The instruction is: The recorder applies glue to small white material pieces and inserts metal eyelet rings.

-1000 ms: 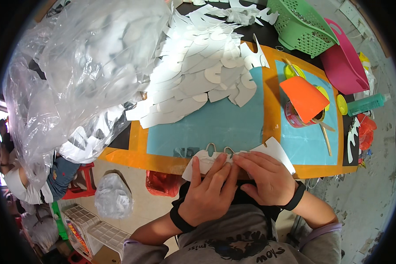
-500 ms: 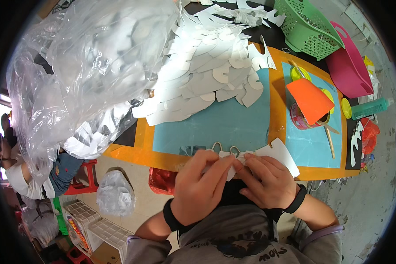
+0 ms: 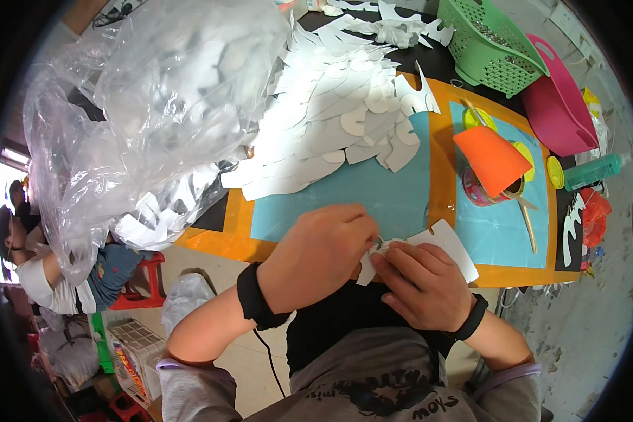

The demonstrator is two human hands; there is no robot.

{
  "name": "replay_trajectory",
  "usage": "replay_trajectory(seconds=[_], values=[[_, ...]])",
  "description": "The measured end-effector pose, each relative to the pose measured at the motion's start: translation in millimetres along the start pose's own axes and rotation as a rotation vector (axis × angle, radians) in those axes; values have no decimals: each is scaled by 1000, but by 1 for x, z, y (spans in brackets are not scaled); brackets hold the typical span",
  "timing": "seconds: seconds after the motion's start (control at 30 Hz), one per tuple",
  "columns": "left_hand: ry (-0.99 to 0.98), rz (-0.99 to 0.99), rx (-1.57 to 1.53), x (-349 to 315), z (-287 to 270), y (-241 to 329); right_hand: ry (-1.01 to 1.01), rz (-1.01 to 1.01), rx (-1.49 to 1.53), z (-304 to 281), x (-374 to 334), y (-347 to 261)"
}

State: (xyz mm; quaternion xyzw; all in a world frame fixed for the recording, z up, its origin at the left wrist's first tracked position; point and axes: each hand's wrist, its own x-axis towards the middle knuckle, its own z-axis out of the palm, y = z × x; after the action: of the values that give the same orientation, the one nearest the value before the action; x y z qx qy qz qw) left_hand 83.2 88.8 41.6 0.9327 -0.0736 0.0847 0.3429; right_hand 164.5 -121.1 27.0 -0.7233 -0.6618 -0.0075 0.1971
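Observation:
My left hand [image 3: 321, 254] and my right hand [image 3: 420, 285] meet over the near edge of the table, both gripping a white cut paper piece [image 3: 449, 246]. A small metal part shows between the fingertips; what it is I cannot tell. The paper sticks out to the right of my right hand's fingers. Both wrists wear black bands. Just beyond my hands lies a teal cutting mat [image 3: 373, 190] on an orange table top [image 3: 439, 141].
A heap of white cut paper shapes [image 3: 330, 105] covers the mat's far side. A big clear plastic bag [image 3: 148, 105] bulges at the left. An orange cone [image 3: 491, 160] leans on a tin, with a green basket [image 3: 489, 46] and pink tub [image 3: 559, 116] behind. A person sits low at the left edge.
My hands have shifted slightly right and closer together on the paper piece; my left hand now covers more of it. The view tilted a little.

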Motion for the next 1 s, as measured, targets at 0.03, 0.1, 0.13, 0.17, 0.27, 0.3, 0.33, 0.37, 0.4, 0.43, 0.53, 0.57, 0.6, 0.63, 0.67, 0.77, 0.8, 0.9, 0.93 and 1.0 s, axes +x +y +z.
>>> replay_trajectory(seconds=[0.03, 0.1, 0.13, 0.17, 0.27, 0.3, 0.33, 0.37, 0.4, 0.43, 0.53, 0.57, 0.6, 0.63, 0.67, 0.77, 0.8, 0.9, 0.93, 1.0], values=[[13, -50, -32, 0, 0, 0, 3, 2, 9, 0, -1, 1], [33, -82, -81, 6, -6, -5, 0, 0, 15, 0, 0, 2], [55, -116, -132, 10, -9, -7, -6, -3, 20, -1, 0, 2], [54, -114, -130, 13, -10, -7, -4, -2, 19, -1, 0, 2], [-123, -98, -83, 22, -12, -6, -4, -14, 31, -1, -1, 2], [-162, -39, -50, 25, -11, -8, -3, -14, 48, 0, -2, 3], [-202, 21, -16, 27, -10, -11, -2, -13, 65, 1, -2, 3], [-203, 21, -15, 30, -8, -14, -1, -13, 66, 1, -3, 4], [-238, 69, -26, 33, -6, -17, -6, -19, 63, 1, -2, 4], [-273, 117, -37, 36, -6, -18, -12, -26, 61, 2, -2, 5], [-394, 134, -18, 44, -8, -16, -13, -44, 45, 0, -1, 5], [-394, 131, -17, 45, -8, -19, -12, -46, 48, 0, -1, 5], [-410, 161, -40, 47, -7, -22, -21, -51, 32, -1, -1, 5], [-426, 190, -62, 48, -7, -24, -30, -57, 17, -1, -1, 5], [-424, 188, -62, 47, -6, -23, -31, -60, 18, -1, 0, 5], [-176, 159, -43, 41, -2, -12, -14, -52, 1, -2, -1, 5], [-232, 178, 93, 36, -2, -10, -5, -44, 12, -1, -2, 5], [-290, 192, 84, 34, -9, -15, -2, -34, 29, -2, 0, 4], [-290, 188, -61, 35, -12, -17, -7, -29, 35, -3, 1, 4], [-278, 188, -64, 32, -17, -13, -7, -25, 42, -4, 1, 3]])
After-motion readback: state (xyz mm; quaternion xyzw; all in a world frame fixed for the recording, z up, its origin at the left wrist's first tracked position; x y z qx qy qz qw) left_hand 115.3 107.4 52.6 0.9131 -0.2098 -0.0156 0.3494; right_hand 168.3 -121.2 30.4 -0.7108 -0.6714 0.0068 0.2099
